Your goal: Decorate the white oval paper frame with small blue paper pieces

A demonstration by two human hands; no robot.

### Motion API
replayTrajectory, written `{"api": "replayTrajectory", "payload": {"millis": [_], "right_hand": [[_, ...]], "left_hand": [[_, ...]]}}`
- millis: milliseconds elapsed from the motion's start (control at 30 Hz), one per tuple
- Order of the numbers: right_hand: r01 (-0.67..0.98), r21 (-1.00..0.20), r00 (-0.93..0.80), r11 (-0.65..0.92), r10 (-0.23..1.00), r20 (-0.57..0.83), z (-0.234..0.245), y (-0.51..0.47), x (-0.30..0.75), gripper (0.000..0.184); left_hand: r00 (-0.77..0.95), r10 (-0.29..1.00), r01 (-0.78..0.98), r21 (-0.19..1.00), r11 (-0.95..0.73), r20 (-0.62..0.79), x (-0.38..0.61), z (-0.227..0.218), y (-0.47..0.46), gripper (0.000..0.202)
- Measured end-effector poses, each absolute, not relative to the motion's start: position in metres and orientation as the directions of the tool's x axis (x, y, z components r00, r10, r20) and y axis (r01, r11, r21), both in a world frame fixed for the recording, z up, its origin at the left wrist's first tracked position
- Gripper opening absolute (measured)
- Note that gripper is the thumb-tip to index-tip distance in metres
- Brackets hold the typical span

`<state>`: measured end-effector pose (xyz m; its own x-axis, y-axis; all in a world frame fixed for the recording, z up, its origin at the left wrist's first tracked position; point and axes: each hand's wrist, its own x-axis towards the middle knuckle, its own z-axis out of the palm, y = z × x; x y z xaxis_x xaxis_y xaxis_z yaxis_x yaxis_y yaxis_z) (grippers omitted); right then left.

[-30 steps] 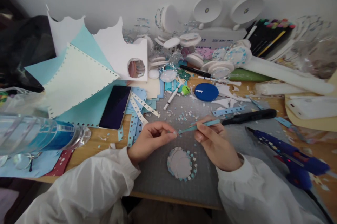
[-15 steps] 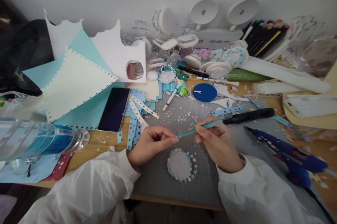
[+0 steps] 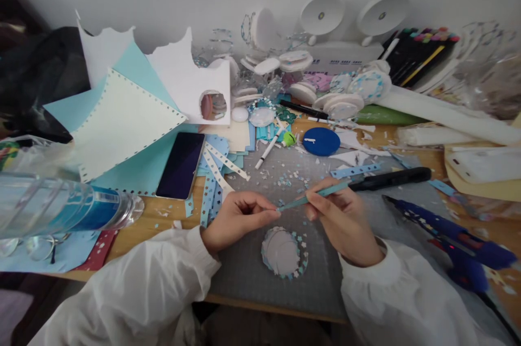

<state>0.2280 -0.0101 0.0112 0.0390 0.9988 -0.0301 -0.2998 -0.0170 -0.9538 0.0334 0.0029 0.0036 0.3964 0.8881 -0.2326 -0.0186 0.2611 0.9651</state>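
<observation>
My right hand (image 3: 342, 216) is closed around teal tweezers (image 3: 299, 202), whose tips point left to my other hand. There, my left hand (image 3: 244, 219) pinches with thumb and forefinger at the tweezer tips. A tiny pale piece shows between them, too small to name. Just below both hands, a round white disc (image 3: 280, 251) lies on the grey cutting mat (image 3: 244, 281). Small blue and white stars ring its edge, with a looser strand of stars curving along its right side. Scattered paper stars (image 3: 293, 179) lie on the mat beyond my hands.
At right rests a blue glue gun (image 3: 443, 232), with a black-handled tool (image 3: 391, 178) above it. A phone (image 3: 181, 166), punched paper strips (image 3: 220, 164) and a lying water bottle (image 3: 69, 206) are on the left. White discs (image 3: 295, 61) and a blue oval (image 3: 321, 141) stand further back.
The view has shifted slightly, so everything appears a little further right. The tweezers and my left fingertips stay together, with the tweezers lying at nearly the same slant.
</observation>
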Motion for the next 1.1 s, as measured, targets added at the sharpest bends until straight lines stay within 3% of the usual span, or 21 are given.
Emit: {"api": "replayTrajectory", "payload": {"millis": [167, 267, 367, 433, 467, 533, 600, 700, 833, 967, 1033, 1100], "right_hand": [[-0.433, -0.887, 0.008, -0.159, 0.984, -0.180, 0.011, -0.008, 0.229, 0.017], [-0.450, -0.881, 0.049, -0.148, 0.981, -0.190, 0.009, -0.005, 0.232, 0.018], [-0.339, -0.940, 0.152, 0.040, 0.988, -0.013, 0.011, -0.006, 0.232, 0.010], [-0.136, -0.964, 0.212, 0.229, 0.957, 0.197, 0.015, -0.012, 0.230, 0.004], [0.006, -0.948, 0.209, 0.319, 0.926, 0.313, 0.018, -0.015, 0.228, 0.011], [0.281, -0.817, 0.079, 0.504, 0.836, 0.542, 0.024, -0.023, 0.223, 0.028], [0.434, -0.577, -0.175, 0.692, 0.693, 0.700, 0.030, -0.030, 0.217, 0.040], [0.440, -0.279, -0.473, 0.853, 0.485, 0.736, 0.034, -0.033, 0.207, 0.036], [0.478, -0.155, -0.550, 0.864, 0.433, 0.715, 0.034, -0.031, 0.195, 0.026], [0.554, -0.181, -0.518, 0.812, 0.507, 0.689, 0.033, -0.040, 0.210, 0.031], [0.625, -0.228, -0.396, 0.747, 0.554, 0.732, 0.030, -0.058, 0.237, 0.034], [0.655, -0.476, -0.085, 0.587, 0.683, 0.726, 0.027, -0.087, 0.272, 0.028]], "left_hand": [[0.408, 0.886, -0.017, 0.968, 0.249, -0.221, 0.033, 0.002, 0.003, 0.024], [0.403, 0.890, 0.012, 0.974, 0.228, -0.213, 0.032, 0.002, 0.003, 0.025], [0.380, 0.902, 0.024, 0.977, 0.211, -0.204, 0.032, 0.004, 0.004, 0.027], [0.378, 0.904, 0.000, 0.976, 0.216, -0.200, 0.031, 0.006, 0.004, 0.028], [0.382, 0.902, -0.021, 0.974, 0.227, -0.202, 0.030, 0.006, 0.004, 0.030], [0.410, 0.885, -0.078, 0.958, 0.274, -0.220, 0.029, 0.005, 0.003, 0.034], [0.453, 0.858, -0.151, 0.927, 0.343, -0.244, 0.028, 0.003, 0.002, 0.038], [0.485, 0.832, -0.229, 0.879, 0.417, -0.269, 0.027, 0.000, 0.001, 0.041], [0.462, 0.837, -0.272, 0.852, 0.448, -0.292, 0.028, 0.001, 0.001, 0.037], [0.488, 0.825, -0.285, 0.842, 0.459, -0.285, 0.028, 0.004, 0.001, 0.031], [0.464, 0.832, -0.290, 0.836, 0.466, -0.302, 0.028, 0.005, 0.001, 0.027], [0.428, 0.846, -0.310, 0.827, 0.469, -0.318, 0.029, 0.005, 0.001, 0.023]]}}
